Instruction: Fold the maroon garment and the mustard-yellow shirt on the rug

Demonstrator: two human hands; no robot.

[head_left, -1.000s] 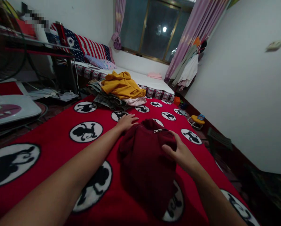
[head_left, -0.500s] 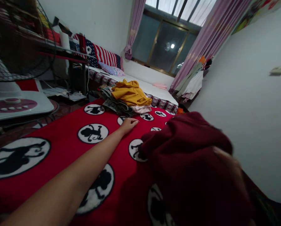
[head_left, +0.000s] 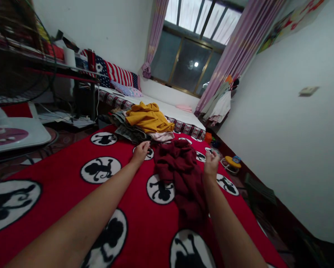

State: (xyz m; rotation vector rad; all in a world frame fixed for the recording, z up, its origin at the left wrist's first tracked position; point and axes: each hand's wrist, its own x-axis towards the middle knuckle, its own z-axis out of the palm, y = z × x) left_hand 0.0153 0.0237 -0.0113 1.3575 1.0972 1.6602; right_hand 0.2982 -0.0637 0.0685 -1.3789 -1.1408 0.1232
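A dark red garment (head_left: 179,167) lies crumpled on the red blanket (head_left: 139,230), which is printed with black monkey figures in white circles. My left hand (head_left: 141,152) is just left of the garment, near the front of the clothes pile, its fingers loosely bent and nothing held. On the garment's other side my right hand (head_left: 211,163) is raised, empty, with fingers bent and partly apart. A mustard-yellow garment (head_left: 148,118) tops the pile, over dark grey-green clothing (head_left: 128,128) and a pale pink piece (head_left: 163,136).
At the left stand a fan (head_left: 16,56) and a cluttered desk (head_left: 69,69). Beyond the pile is a bed (head_left: 161,106) below a window. A yellow stool (head_left: 232,162) stands on the floor at right, near the wall. Clothes (head_left: 221,106) hang by the curtain.
The dark red garment, in my right hand before, now lies on the blanket, let go. My right hand has come into clear view beside it. The view has shifted slightly.
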